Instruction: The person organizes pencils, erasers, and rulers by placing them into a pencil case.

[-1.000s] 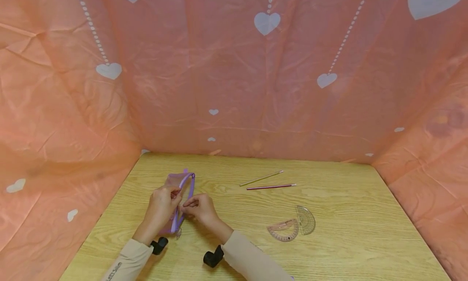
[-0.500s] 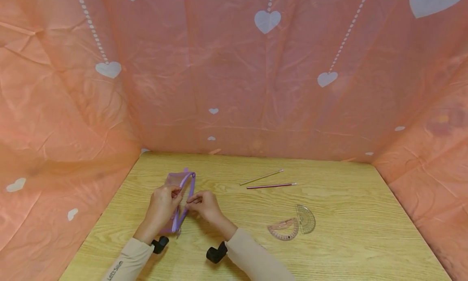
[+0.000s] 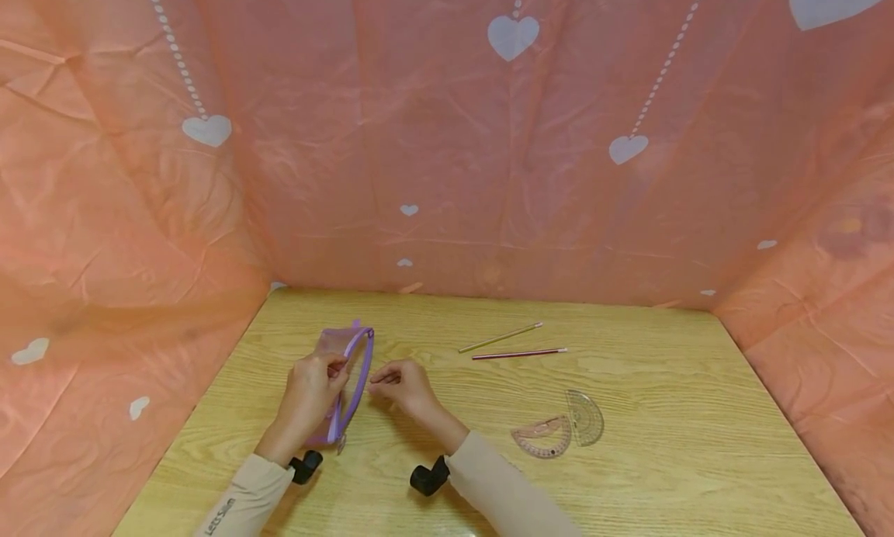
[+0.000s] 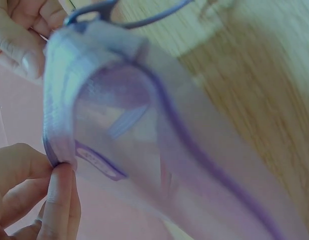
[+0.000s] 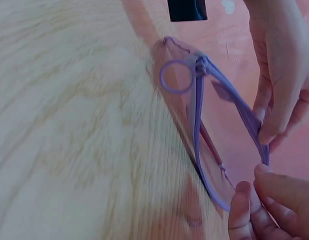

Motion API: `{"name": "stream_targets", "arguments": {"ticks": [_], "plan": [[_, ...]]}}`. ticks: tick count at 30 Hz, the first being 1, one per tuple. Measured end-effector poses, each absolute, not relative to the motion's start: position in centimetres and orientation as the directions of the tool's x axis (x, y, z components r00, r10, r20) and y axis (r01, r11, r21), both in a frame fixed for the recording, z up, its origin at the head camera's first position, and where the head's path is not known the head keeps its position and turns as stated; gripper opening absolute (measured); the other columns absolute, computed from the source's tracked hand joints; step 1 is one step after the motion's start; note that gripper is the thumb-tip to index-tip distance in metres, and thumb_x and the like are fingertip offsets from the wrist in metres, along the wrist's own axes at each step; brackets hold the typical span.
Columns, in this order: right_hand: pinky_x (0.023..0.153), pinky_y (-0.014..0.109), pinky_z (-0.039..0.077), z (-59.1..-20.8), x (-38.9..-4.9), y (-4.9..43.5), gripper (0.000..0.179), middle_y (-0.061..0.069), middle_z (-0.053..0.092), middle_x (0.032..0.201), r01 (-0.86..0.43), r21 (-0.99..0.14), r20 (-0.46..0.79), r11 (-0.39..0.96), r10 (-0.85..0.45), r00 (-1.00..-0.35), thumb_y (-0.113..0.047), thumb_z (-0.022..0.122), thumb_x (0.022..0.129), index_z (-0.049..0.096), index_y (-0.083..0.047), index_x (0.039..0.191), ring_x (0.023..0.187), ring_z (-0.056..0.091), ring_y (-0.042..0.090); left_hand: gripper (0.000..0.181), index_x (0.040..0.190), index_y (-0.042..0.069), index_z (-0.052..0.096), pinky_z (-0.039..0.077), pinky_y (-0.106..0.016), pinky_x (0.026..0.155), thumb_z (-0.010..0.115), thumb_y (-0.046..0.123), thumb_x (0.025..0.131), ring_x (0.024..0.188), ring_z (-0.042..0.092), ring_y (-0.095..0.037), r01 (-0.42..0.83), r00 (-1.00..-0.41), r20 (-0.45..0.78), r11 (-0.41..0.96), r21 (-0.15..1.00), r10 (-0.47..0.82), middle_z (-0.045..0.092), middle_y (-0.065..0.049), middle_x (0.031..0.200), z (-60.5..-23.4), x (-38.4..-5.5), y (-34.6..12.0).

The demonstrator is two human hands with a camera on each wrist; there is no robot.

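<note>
A see-through purple zip pouch (image 3: 337, 341) stands tilted at the table's left, its mouth gaping. My left hand (image 3: 307, 389) pinches the near rim of that mouth, thumb against fingers; the left wrist view shows its fingertips (image 4: 62, 175) on the rim. A little right of the pouch, my right hand (image 3: 408, 389) hovers apart from it, fingers bent loosely and nothing seen between them. In the right wrist view, a thin reddish stick (image 5: 210, 145) shows inside the pouch, and a purple ring (image 5: 176, 76) hangs at its zip end.
A gold pencil (image 3: 500, 337) and a dark red pencil (image 3: 520, 355) lie right of the hands. Nearer, a pink protractor (image 3: 542, 436) touches or nearly touches a clear protractor (image 3: 585, 418). Orange cloth with white hearts (image 3: 513, 38) walls the wooden table (image 3: 670, 366).
My right hand has drawn back from the pouch's mouth toward the right. The left hand keeps its pinch on the rim, almost unmoved.
</note>
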State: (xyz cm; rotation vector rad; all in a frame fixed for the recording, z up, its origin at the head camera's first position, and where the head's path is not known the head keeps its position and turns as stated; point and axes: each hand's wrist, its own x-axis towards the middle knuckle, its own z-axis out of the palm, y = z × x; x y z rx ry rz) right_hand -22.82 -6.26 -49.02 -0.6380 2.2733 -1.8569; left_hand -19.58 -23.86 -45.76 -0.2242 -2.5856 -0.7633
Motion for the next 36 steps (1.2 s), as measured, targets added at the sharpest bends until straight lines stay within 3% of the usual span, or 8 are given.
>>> {"name": "stream_targets", "arguments": {"ticks": [3,7,10,14,22,24,29,36], "plan": [[0.059,0.017,0.051,-49.1,-23.0,-5.6,0.008,0.019,0.072,0.082,-0.251,-0.955,0.168,0.16,-0.405,-0.899,0.007,0.074,0.084,0.072,0.013,0.09,0.066,0.063,0.009,0.007,0.087,-0.005,0.075,0.057,-0.037,0.057,0.077,-0.005,0.08,0.066,0.067,-0.023,0.269,-0.892,0.452,0.834,0.482,0.027,0.07,-0.011,0.075,-45.7,-19.6,-23.9],[0.061,0.017,0.05,-49.1,-23.2,-4.6,0.009,0.017,0.072,0.083,-0.244,-0.951,0.151,0.192,-0.401,-0.904,0.005,0.074,0.084,0.073,0.011,0.09,0.068,0.061,0.008,0.009,0.087,-0.006,0.075,0.057,-0.039,0.058,0.077,-0.006,0.079,0.066,0.067,-0.023,0.266,-0.892,0.451,0.834,0.484,0.023,0.07,-0.011,0.074,-45.7,-19.6,-23.9],[0.062,0.022,0.053,-48.9,-23.5,-3.9,0.008,0.016,0.071,0.083,-0.228,-0.952,0.134,0.205,-0.392,-0.91,0.005,0.075,0.084,0.073,0.01,0.09,0.07,0.065,0.017,0.009,0.088,-0.006,0.075,0.057,-0.04,0.058,0.077,-0.005,0.079,0.065,0.068,-0.023,0.264,-0.893,0.449,0.835,0.483,0.023,0.07,-0.011,0.074,-45.7,-19.7,-24.0],[0.064,0.038,0.058,-48.9,-23.9,-2.8,0.009,0.02,0.071,0.084,-0.222,-0.957,0.136,0.189,-0.384,-0.913,0.005,0.074,0.085,0.072,0.012,0.092,0.074,0.068,0.035,0.009,0.09,-0.006,0.075,0.057,-0.041,0.059,0.076,-0.003,0.081,0.067,0.068,-0.024,0.261,-0.897,0.441,0.831,0.491,0.021,0.071,-0.012,0.075,-45.6,-19.7,-24.0],[0.072,0.059,0.054,-47.2,-23.5,-0.5,0.011,0.031,0.067,0.089,-0.192,-0.968,0.122,0.16,-0.365,-0.923,0.009,0.069,0.088,0.068,0.018,0.094,0.081,0.063,0.051,0.008,0.089,-0.006,0.075,0.057,-0.04,0.059,0.075,-0.003,0.082,0.067,0.068,-0.024,0.26,-0.899,0.438,0.831,0.493,0.021,0.071,-0.013,0.076,-45.7,-19.7,-23.9],[0.072,0.055,0.056,-47.5,-23.7,0.1,0.011,0.028,0.068,0.088,-0.191,-0.966,0.118,0.174,-0.36,-0.925,0.008,0.069,0.088,0.069,0.017,0.094,0.079,0.064,0.047,0.008,0.089,-0.006,0.075,0.057,-0.039,0.058,0.075,-0.003,0.082,0.067,0.068,-0.024,0.259,-0.9,0.435,0.83,0.495,0.021,0.071,-0.013,0.076,-45.7,-19.6,-23.9],[0.066,0.037,0.058,-49.4,-24.8,1.4,0.012,0.018,0.07,0.088,-0.19,-0.963,0.12,0.189,-0.332,-0.936,0.003,0.073,0.087,0.071,0.012,0.095,0.072,0.065,0.024,0.009,0.091,-0.006,0.075,0.057,-0.038,0.057,0.075,-0.003,0.082,0.067,0.068,-0.024,0.251,-0.906,0.423,0.829,0.5,0.019,0.071,-0.013,0.076,-45.7,-19.5,-23.9],[0.061,0.029,0.054,-49.4,-25.1,2.7,0.01,0.015,0.071,0.085,-0.185,-0.958,0.112,0.22,-0.308,-0.945,0.001,0.074,0.087,0.072,0.01,0.093,0.07,0.064,0.018,0.01,0.092,-0.007,0.075,0.057,-0.039,0.056,0.075,-0.003,0.083,0.066,0.068,-0.024,0.255,-0.906,0.422,0.829,0.497,0.026,0.071,-0.012,0.076,-45.7,-19.6,-23.8]]}}
